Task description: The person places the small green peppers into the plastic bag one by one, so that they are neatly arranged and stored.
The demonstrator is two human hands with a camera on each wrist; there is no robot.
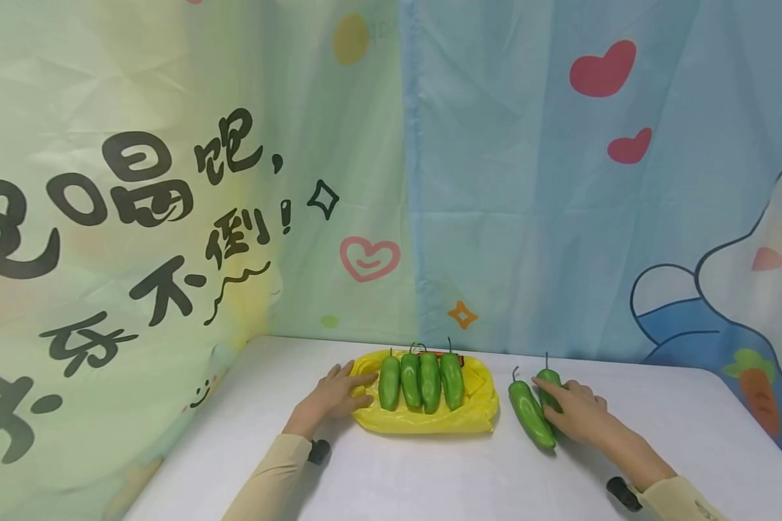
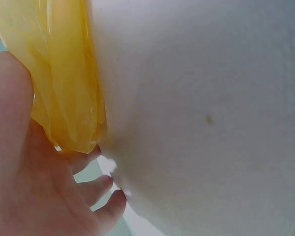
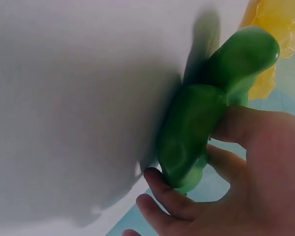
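Note:
On the white table, a yellow plastic bag [image 1: 423, 424] lies spread flat with several green peppers [image 1: 430, 383] side by side on it, stems toward the backdrop. My left hand [image 1: 332, 394] rests at the bag's left edge, fingers spread and touching the plastic [image 2: 71, 78]. To the right of the bag are two more green peppers. My right hand [image 1: 581, 414] grips the farther-right pepper [image 1: 549, 391], thumb on one side and fingers on the other, as the right wrist view shows. The second pepper [image 1: 531, 416] lies slanted right against it.
A printed cloth backdrop [image 1: 495, 181] with hearts and cartoon figures hangs behind the table [image 1: 417, 485] and along its left side. Dark wrist-worn devices show at the left wrist [image 1: 319, 452] and the right wrist [image 1: 624, 493].

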